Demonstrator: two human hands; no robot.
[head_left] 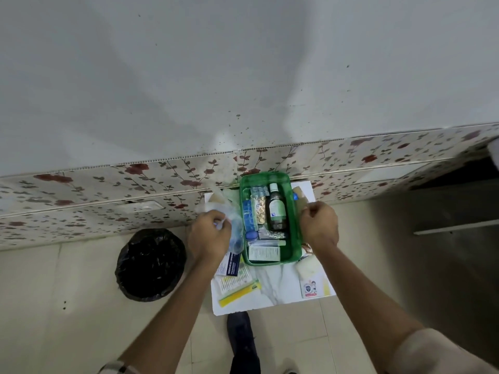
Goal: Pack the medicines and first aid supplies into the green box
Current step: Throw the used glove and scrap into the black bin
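Floor tiles (67,327), pale cream, fill the bottom of the view, with a dark shoe (241,334) just short of a small white marbled counter (272,288). Left of the counter stands a round bin lined with a black bag (151,264). On the counter's near part lie a yellow box (239,290), a packet of cotton buds (235,279) and a blue-and-white box (229,265) at the left, and a small white card pack (310,287) and a pale wrapped pad (306,267) at the right.

The green box (295,230) sits past these on the counter, open, translucent green with rounded corners. Inside it a dark bottle (276,209) with a white cap and green label lies lengthwise, with pill strips (258,209) to its left and a white carton (264,253), tubes and a blue cap (251,235) at the near end.

The left hand (209,236), left of the box, has its fingers pinched on a clear plastic bag (235,233). The right hand (320,226) is at the box's right wall, fingers curled together; what they grip cannot be told.

Beyond the counter a band of flowered wall tiles (162,182) runs across, under a plain grey wall (216,76) speckled with dark spots.
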